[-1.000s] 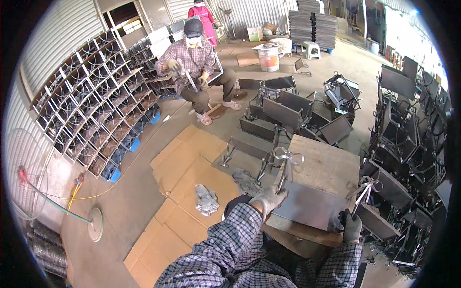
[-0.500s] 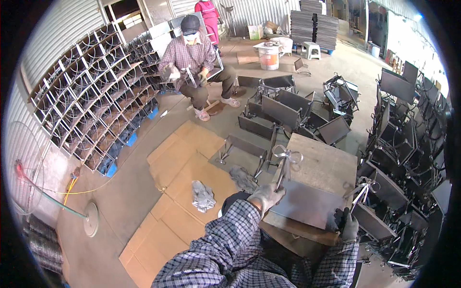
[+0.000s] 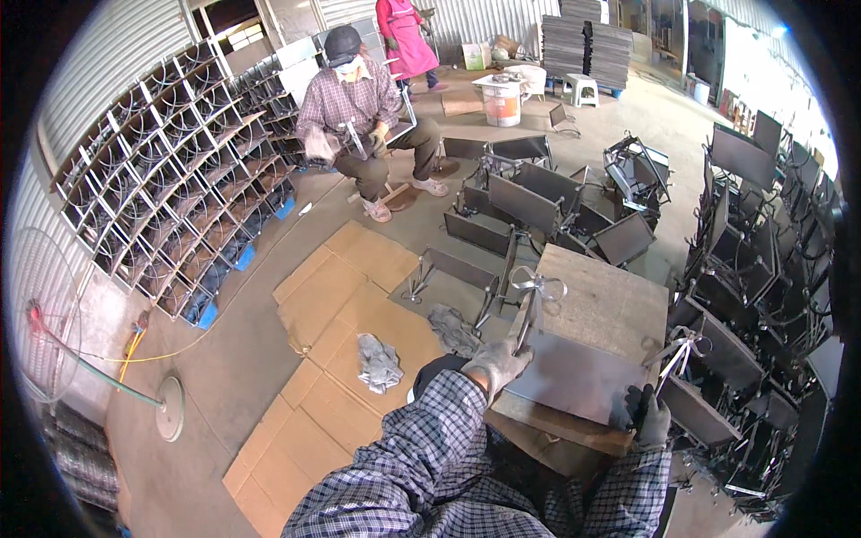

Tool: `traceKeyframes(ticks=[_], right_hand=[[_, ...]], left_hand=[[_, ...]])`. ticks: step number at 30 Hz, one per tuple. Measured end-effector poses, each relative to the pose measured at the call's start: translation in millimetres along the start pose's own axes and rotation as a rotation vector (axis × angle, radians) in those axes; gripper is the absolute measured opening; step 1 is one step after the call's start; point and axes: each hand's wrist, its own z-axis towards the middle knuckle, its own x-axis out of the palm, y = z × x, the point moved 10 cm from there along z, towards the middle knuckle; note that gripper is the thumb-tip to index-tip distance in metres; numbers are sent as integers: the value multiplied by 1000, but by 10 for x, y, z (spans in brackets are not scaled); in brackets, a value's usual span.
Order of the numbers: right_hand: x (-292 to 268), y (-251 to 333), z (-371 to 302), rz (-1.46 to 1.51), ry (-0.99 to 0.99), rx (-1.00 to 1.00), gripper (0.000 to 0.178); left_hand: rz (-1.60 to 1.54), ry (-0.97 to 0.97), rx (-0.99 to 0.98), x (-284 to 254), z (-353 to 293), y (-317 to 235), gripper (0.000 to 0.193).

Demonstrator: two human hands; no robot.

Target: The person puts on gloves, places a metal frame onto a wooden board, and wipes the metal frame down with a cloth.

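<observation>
Across a wooden board [image 3: 599,291] in front of me lies a metal frame with a flat dark grey panel [image 3: 578,377] and bars at its two ends, each carrying curled metal strips. My left hand [image 3: 502,363], in a grey glove, is closed round the bar at the frame's left end. At the right end, my right hand [image 3: 653,421], in a grey and black glove, is closed on the frame's edge, its fingertips partly hidden. Grey rags [image 3: 380,363] lie left of my left hand, one on flattened cardboard [image 3: 336,359].
Dark metal frames pile up on the right [image 3: 731,350], and more stand ahead [image 3: 525,202]. A seated co-worker [image 3: 359,117] holds a metal piece at the upper left, near a tall stack of frames [image 3: 170,179]. A standing fan [image 3: 170,408] is on the left.
My hands and the frame stay almost in place. Behind, the person in the pink apron has moved to the right, and the seated co-worker's hand has shifted slightly.
</observation>
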Motion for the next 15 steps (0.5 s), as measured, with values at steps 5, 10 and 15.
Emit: traceKeyframes(ticks=[5,10,15], right_hand=[[-8,-27,2,13,23,23,36],[-3,19,-9,-59,33,13,35],[37,66,-30,-41,23,-7,36]], left_hand=[[22,-13,-8,-62,-80,-76,47],[47,-28,60,-65,-58,-98,47],[89,-60,56,-67,-37,-67,47]])
